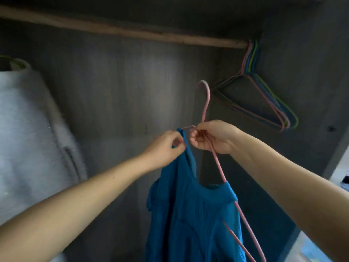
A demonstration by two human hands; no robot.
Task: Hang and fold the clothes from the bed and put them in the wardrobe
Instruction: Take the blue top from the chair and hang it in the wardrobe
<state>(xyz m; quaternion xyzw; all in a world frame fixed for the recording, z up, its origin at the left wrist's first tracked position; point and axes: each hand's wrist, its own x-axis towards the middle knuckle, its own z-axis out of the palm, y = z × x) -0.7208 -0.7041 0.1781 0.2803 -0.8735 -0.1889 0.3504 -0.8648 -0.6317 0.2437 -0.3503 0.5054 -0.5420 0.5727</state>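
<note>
A blue sleeveless garment [194, 214] hangs in front of me inside the dark wardrobe [122, 91]. It is partly threaded on a pink wire hanger [205, 103], whose hook points up. My left hand [166, 146] pinches the garment's left shoulder strap beside the hanger's end. My right hand [211, 138] grips the hanger at its neck. The hanger's right arm runs down through the garment's other strap. The wooden rail [122, 33] crosses above the hook, apart from it.
Several empty coloured hangers [264, 103] hang bunched at the rail's right end. A grey garment [28, 129] hangs at the left. The wardrobe's right side wall stands close to my right arm.
</note>
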